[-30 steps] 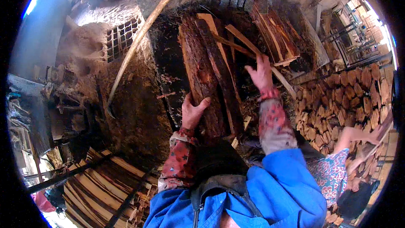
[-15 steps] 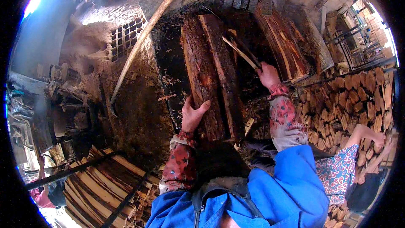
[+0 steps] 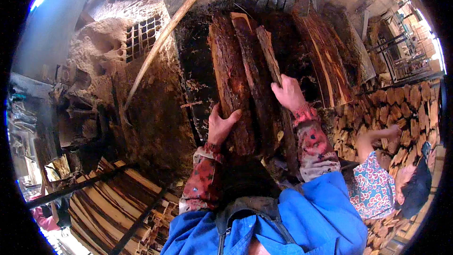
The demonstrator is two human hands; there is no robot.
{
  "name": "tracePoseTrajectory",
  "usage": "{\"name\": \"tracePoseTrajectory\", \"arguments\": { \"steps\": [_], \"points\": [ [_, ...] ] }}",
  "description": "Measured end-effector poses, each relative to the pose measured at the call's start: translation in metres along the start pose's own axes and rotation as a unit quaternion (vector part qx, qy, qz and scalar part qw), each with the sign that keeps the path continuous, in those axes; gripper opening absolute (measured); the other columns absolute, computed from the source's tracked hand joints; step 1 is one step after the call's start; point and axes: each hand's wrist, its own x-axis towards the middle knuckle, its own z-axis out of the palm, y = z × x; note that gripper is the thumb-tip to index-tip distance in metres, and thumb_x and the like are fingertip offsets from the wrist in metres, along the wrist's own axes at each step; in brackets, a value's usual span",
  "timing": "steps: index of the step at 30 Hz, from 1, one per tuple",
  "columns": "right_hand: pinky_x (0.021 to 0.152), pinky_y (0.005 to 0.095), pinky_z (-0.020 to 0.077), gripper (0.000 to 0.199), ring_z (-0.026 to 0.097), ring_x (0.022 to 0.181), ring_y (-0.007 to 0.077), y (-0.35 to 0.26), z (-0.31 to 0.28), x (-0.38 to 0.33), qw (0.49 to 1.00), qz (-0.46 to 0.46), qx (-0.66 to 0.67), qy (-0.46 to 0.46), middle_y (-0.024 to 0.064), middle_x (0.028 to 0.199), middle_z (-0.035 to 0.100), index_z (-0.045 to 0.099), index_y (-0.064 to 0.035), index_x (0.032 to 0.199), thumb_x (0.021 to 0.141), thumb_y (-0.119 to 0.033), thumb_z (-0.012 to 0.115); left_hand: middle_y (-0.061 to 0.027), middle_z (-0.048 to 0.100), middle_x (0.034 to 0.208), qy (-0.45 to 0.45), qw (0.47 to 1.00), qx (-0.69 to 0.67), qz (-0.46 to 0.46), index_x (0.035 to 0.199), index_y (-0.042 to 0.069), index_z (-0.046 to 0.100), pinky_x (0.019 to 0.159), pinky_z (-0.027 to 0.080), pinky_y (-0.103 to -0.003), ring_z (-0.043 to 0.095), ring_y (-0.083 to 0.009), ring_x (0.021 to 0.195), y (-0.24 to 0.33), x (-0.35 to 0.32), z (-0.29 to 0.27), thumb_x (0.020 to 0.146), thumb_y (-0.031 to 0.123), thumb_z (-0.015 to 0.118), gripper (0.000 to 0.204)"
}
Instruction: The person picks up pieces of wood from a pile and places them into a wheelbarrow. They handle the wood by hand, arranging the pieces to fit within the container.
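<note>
Three rough pieces of bark-covered wood lie side by side lengthwise before me on a dark surface. My left hand (image 3: 222,126) holds the left edge of the wide bark slab (image 3: 229,75), its thumb lying over the bark. Against that slab lies a narrower bark slab (image 3: 255,73) with a pale cut far end. My right hand (image 3: 289,95) is closed around a thin bark strip (image 3: 268,49) on the right, whose near part runs down beside my right sleeve. My fingertips on the underside are hidden.
Reddish boards (image 3: 325,61) lie to the right. Stacked split wood (image 3: 396,104) is beyond, with another person's arm (image 3: 377,137) near it. A long curved pole (image 3: 165,38) slants at left. Striped planks (image 3: 113,203) sit behind a dark bar (image 3: 137,222) at lower left.
The thin strip in my right hand has swung in from the right and now lies alongside the slabs. My right hand has moved nearer and leftward; my left hand stays on the wide slab.
</note>
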Motion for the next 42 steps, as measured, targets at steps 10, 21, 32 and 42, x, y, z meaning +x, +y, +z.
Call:
{"name": "tracePoseTrajectory", "arguments": {
  "steps": [10, 21, 32, 42],
  "points": [
    [0.074, 0.0383, 0.0514, 0.036, 0.067, 0.079, 0.0266, 0.005, -0.011, 0.029, 0.980, 0.030, 0.198, 0.006, 0.0168, 0.085, 0.070, 0.066, 0.0026, 0.099, 0.084, -0.030, 0.071, -0.0168, 0.065, 0.115, 0.000, 1.000, -0.010, 0.007, 0.125, -0.010, 0.050, 0.092, 0.049, -0.034, 0.062, -0.0212, 0.105, 0.003, -0.003, 0.000, 0.074, 0.034, 0.083, 0.075],
    [0.073, 0.0309, 0.0495, 0.047, 0.060, 0.081, 0.0120, 0.019, 0.013, 0.062, 0.948, 0.030, 0.316, 0.022, 0.0075, 0.090, 0.068, 0.066, 0.0043, 0.103, 0.088, -0.040, 0.070, -0.0152, 0.064, 0.116, -0.011, 1.000, 0.006, -0.003, 0.128, -0.008, 0.049, 0.092, 0.049, -0.034, 0.062, -0.0208, 0.104, -0.009, -0.001, -0.007, 0.075, 0.033, 0.082, 0.075],
    [0.086, 0.0470, 0.0481, 0.059, 0.057, 0.099, 0.0450, 0.002, 0.050, 0.081, 0.984, 0.077, 0.110, 0.120, 0.0268, 0.107, 0.059, 0.062, 0.0048, 0.110, 0.088, -0.050, 0.063, -0.0157, 0.066, 0.113, -0.009, 1.000, 0.005, -0.004, 0.125, -0.010, 0.051, 0.090, 0.050, -0.033, 0.063, -0.0204, 0.101, 0.002, -0.002, 0.004, 0.074, 0.033, 0.083, 0.073],
    [0.101, 0.0437, 0.0421, 0.050, 0.050, 0.118, 0.0400, -0.044, 0.022, -0.049, 0.989, -0.054, 0.059, 0.121, 0.0234, 0.126, 0.052, 0.058, 0.0078, 0.120, 0.084, -0.024, 0.071, -0.0169, 0.066, 0.112, 0.010, 1.000, 0.023, 0.001, 0.126, -0.010, 0.051, 0.089, 0.050, -0.034, 0.064, -0.0212, 0.100, -0.005, -0.002, 0.002, 0.073, 0.035, 0.083, 0.076]
  ]
}}
